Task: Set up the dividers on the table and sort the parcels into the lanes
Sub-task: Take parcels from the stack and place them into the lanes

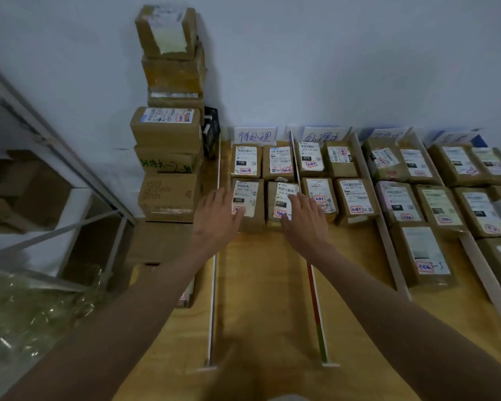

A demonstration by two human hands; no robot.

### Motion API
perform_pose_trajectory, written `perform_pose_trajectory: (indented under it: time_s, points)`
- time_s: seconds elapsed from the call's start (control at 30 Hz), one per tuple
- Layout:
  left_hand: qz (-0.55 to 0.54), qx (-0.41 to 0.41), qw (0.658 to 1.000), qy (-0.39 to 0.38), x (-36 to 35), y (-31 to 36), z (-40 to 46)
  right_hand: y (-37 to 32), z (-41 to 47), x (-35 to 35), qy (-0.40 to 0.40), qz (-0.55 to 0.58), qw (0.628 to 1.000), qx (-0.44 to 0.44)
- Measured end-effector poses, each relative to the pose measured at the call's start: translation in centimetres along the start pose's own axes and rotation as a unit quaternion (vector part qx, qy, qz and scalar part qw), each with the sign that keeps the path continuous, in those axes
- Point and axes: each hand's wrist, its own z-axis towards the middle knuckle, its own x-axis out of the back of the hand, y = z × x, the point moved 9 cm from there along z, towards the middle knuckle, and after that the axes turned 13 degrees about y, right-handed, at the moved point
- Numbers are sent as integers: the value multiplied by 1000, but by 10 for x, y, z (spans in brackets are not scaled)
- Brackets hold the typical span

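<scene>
A wooden table [266, 299] is split into lanes by upright dividers: a white one [213, 299] at the left edge, a red-green-white one [315, 302], and pale ones [391, 256] further right. Brown parcels with white labels fill the far end of each lane. In the leftmost lane, my left hand [217, 218] lies flat with fingers spread, its fingertips on the near-left parcel [248, 198]. My right hand [305, 219] lies flat on the near-right parcel [281, 201]. Neither hand grips anything. Handwritten paper signs [255, 136] stand against the wall behind the lanes.
A tall stack of cardboard boxes [168, 134] rises just left of the table against the wall. A metal shelf frame [55, 157] and crumpled clear plastic [26, 314] fill the left side. A dark crate [211, 131] sits behind the stack. The near halves of the lanes show bare wood.
</scene>
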Motion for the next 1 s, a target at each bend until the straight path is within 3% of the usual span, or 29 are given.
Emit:
perform_pose_trajectory:
  time_s: [0.47,0.67,1.0]
  points:
    - [85,166,982,11,67,-127,-160,-89,-92,0,-17,27,996,82]
    - [86,165,982,23,81,-172,-151,-132,-81,-14,-23,34,996,82]
    - [85,120,989,0,64,-230,-67,-190,-22,-55,-39,59,997,-11]
